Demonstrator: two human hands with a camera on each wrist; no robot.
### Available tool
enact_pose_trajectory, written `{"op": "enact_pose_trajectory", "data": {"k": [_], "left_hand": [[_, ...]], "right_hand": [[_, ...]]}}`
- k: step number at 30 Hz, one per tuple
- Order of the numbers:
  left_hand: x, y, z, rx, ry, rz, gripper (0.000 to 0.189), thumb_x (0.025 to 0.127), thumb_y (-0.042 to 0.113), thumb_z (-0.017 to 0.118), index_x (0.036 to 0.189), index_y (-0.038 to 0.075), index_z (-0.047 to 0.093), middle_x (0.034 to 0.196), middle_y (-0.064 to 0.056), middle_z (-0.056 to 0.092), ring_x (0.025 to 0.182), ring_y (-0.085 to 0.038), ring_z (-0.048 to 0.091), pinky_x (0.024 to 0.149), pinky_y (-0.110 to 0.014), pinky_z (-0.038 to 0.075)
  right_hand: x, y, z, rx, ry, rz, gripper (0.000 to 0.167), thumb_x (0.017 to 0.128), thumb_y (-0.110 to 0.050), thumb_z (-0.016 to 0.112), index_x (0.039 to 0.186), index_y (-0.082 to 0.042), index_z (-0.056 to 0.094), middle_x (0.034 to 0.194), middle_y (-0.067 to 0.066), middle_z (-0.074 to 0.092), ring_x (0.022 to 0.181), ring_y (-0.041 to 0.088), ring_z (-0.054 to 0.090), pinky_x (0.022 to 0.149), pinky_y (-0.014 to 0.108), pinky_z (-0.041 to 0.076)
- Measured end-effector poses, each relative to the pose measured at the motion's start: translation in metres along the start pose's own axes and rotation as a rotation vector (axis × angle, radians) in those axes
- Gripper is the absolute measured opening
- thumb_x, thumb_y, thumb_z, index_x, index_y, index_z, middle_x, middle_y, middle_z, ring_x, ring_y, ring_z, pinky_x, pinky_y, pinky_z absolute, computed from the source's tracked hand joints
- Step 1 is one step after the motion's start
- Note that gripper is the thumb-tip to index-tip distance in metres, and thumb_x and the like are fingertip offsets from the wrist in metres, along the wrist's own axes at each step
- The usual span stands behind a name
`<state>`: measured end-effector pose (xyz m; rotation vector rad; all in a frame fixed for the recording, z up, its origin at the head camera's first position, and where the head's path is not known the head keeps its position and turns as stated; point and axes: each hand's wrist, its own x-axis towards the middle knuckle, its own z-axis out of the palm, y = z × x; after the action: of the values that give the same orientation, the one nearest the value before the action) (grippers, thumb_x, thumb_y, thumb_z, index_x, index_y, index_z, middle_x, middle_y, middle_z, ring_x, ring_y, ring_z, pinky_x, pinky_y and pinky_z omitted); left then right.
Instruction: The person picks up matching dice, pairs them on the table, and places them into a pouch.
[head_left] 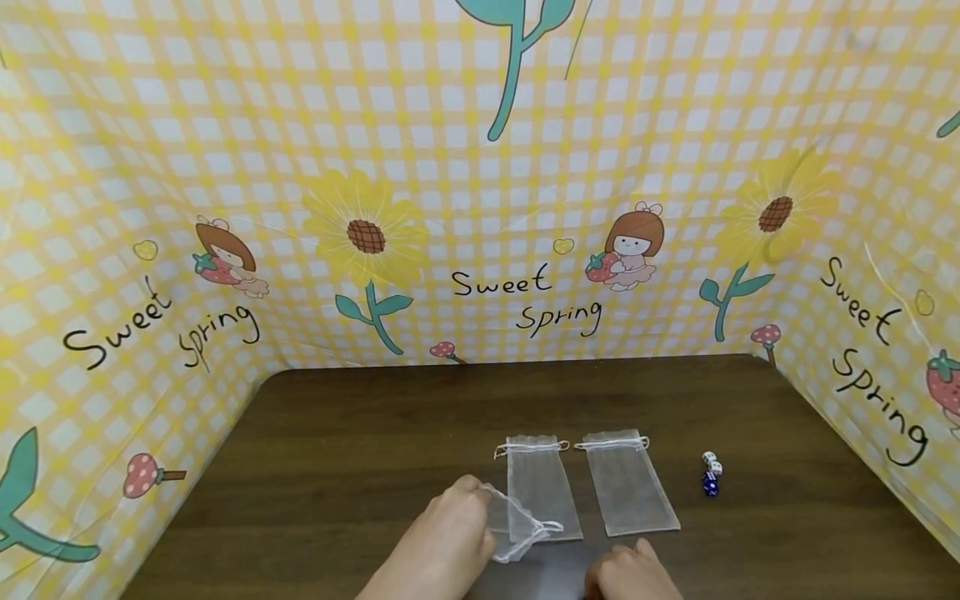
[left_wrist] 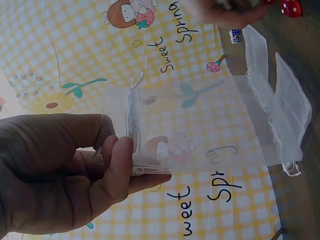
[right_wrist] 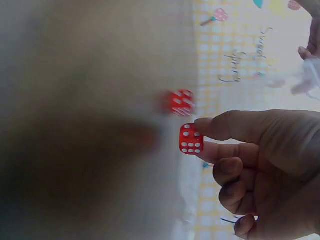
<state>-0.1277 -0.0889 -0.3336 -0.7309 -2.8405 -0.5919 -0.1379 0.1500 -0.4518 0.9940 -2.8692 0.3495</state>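
My left hand [head_left: 450, 537] pinches the gathered top of a sheer white drawstring bag [left_wrist: 185, 125] between thumb and fingers, and the bag hangs spread out. In the right wrist view my right hand [right_wrist: 255, 160] pinches a red die [right_wrist: 191, 139] with white dots between thumb and forefinger. Another red die [right_wrist: 181, 103] is just beyond it, partly blurred. In the head view the right hand is at the bottom edge, and its die is hidden. Past the hands, two more sheer drawstring bags [head_left: 546, 492] [head_left: 632, 487] lie flat side by side.
White dice [head_left: 712, 463] and a blue die [head_left: 710, 484] sit together on the dark wooden table [head_left: 360, 433], right of the flat bags. A yellow checked cloth [head_left: 465, 208] with printed flowers encloses the table's back and sides.
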Motion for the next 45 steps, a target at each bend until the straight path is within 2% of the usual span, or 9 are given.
{"op": "enact_pose_trajectory", "data": {"k": [4,7,11,14,16,23,26,37,45], "left_hand": [[0.001,0.002,0.0,0.014,-0.028,0.001,0.009,0.062,-0.004,0.062,0.071,-0.001,0.062,0.078,-0.004,0.053,0.052,-0.013,0.047,0.046,-0.026,0.041],[0.002,0.004,0.003,0.048,-0.029,0.017,0.006,0.062,-0.002,0.065,0.065,0.002,0.061,0.074,-0.002,0.05,0.052,-0.014,0.048,0.047,-0.026,0.041],[0.003,0.006,0.006,0.069,-0.018,0.05,0.009,0.063,-0.002,0.065,0.06,0.005,0.061,0.07,0.0,0.049,0.052,-0.012,0.049,0.046,-0.025,0.041],[0.003,0.008,0.008,0.082,0.001,0.077,0.011,0.063,-0.001,0.065,0.058,0.006,0.06,0.066,0.001,0.047,0.05,-0.01,0.047,0.045,-0.024,0.04],[0.003,0.009,0.009,0.085,0.002,0.083,0.011,0.063,-0.002,0.066,0.058,0.006,0.06,0.065,0.001,0.046,0.049,-0.01,0.046,0.044,-0.024,0.039],[0.003,0.011,0.009,0.073,-0.035,0.066,0.009,0.063,-0.002,0.068,0.061,0.004,0.062,0.065,0.001,0.046,0.05,-0.009,0.047,0.043,-0.022,0.038],[0.004,0.011,0.009,0.064,-0.042,0.058,0.011,0.062,-0.003,0.068,0.061,0.005,0.061,0.065,0.001,0.046,0.051,-0.008,0.046,0.043,-0.022,0.038],[0.006,0.011,0.009,0.116,-0.086,0.087,0.009,0.061,0.0,0.069,0.061,0.005,0.061,0.062,-0.001,0.048,0.051,-0.01,0.046,0.043,-0.025,0.038],[0.007,0.011,0.006,0.098,-0.071,0.067,0.016,0.063,-0.001,0.069,0.056,0.008,0.058,0.063,0.001,0.045,0.052,-0.009,0.044,0.045,-0.024,0.038]], "right_hand": [[0.006,-0.002,-0.036,0.017,0.146,0.025,0.01,0.067,-0.027,0.076,0.068,-0.027,0.066,0.068,-0.02,0.055,0.067,0.005,0.05,0.06,0.029,0.026],[0.013,-0.006,-0.067,0.018,0.356,0.001,0.015,0.065,-0.024,0.079,0.074,-0.026,0.067,0.067,-0.023,0.048,0.066,0.001,0.044,0.061,0.026,0.025],[0.024,-0.016,-0.098,0.089,0.599,-0.124,0.015,0.07,-0.03,0.077,0.079,-0.026,0.066,0.065,-0.023,0.035,0.064,-0.002,0.033,0.063,0.022,0.02],[0.03,-0.028,-0.106,0.156,0.672,-0.249,0.015,0.083,-0.039,0.066,0.085,-0.024,0.066,0.068,-0.021,0.04,0.065,-0.001,0.036,0.067,0.022,0.02],[0.033,-0.036,-0.106,0.172,0.681,-0.312,0.021,0.088,-0.042,0.057,0.087,-0.023,0.067,0.069,-0.02,0.043,0.066,0.0,0.037,0.067,0.022,0.021],[0.041,-0.052,-0.093,0.116,0.571,-0.388,0.013,0.073,-0.025,0.075,0.084,-0.022,0.067,0.074,-0.018,0.052,0.068,0.001,0.041,0.067,0.021,0.025],[0.044,-0.054,-0.088,0.088,0.538,-0.372,0.019,0.067,-0.021,0.078,0.081,-0.021,0.067,0.073,-0.017,0.052,0.068,0.001,0.041,0.065,0.021,0.024],[0.046,-0.052,-0.084,0.018,0.522,-0.318,0.022,0.063,-0.024,0.08,0.081,-0.019,0.068,0.075,-0.016,0.054,0.07,0.004,0.043,0.066,0.022,0.023],[0.036,-0.038,-0.086,0.081,0.619,-0.241,0.022,0.066,-0.019,0.077,0.086,-0.021,0.068,0.07,-0.02,0.046,0.066,-0.001,0.037,0.064,0.022,0.024]]}}
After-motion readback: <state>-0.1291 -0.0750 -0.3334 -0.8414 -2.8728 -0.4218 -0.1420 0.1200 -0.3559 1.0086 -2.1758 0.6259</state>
